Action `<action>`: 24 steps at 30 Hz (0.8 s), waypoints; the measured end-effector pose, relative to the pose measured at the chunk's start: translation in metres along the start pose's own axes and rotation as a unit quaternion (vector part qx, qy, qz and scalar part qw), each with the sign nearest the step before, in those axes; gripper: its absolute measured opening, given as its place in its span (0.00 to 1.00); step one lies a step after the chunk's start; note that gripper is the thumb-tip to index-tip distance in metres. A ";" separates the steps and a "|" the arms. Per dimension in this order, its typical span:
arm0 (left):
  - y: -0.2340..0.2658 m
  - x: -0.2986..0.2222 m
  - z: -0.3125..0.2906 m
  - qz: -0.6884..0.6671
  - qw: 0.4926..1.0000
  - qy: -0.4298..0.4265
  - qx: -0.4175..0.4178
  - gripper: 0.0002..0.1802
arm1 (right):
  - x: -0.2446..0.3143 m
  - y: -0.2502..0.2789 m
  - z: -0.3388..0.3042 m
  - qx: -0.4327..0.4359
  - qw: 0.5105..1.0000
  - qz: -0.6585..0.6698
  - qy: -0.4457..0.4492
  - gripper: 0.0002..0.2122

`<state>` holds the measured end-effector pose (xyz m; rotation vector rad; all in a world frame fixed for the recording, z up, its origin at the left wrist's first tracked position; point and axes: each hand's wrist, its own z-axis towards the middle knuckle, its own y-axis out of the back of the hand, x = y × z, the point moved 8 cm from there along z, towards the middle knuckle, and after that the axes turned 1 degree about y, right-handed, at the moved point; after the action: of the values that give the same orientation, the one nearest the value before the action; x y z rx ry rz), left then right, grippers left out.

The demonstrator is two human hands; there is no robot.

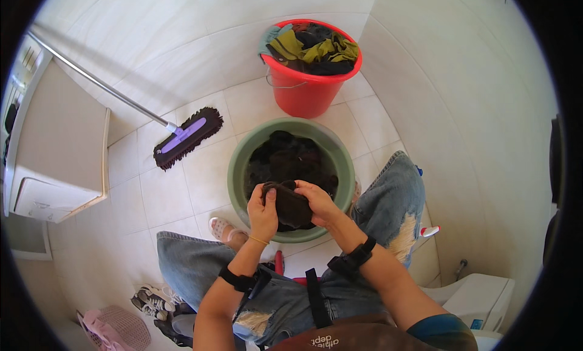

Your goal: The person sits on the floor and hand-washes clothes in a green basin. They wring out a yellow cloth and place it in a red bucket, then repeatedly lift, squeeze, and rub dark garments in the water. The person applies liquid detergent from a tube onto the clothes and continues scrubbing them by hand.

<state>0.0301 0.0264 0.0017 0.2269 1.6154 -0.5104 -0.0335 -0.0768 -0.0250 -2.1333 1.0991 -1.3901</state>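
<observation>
Over the near side of a round green basin (237,160), I hold up a small dark brown piece of cloth (294,210); its exact kind does not show. My left hand (262,209) grips its left edge between thumb and fingers. At its upper right edge, my right hand (318,203) is closed on it, fingertips partly hidden behind the fabric. Below, dark wet clothes (286,152) fill much of the basin and appear to lie in water.
Behind the basin stands a red bucket (306,95) heaped with clothes (316,47). A purple flat mop (185,135) leans at the left, near a white cabinet (57,132). Shoes (155,301) and a pink basket (118,327) sit lower left; a white toilet (480,299) is lower right.
</observation>
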 end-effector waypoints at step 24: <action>-0.050 -0.064 0.022 0.367 0.880 -0.302 0.018 0.12 | 0.243 0.146 -0.175 -0.143 0.934 -0.037 0.327 0.15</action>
<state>0.0355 -0.0181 0.0732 0.6131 0.8102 -0.0004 -0.1973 -0.3369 0.1038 -1.9432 1.5450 -2.1847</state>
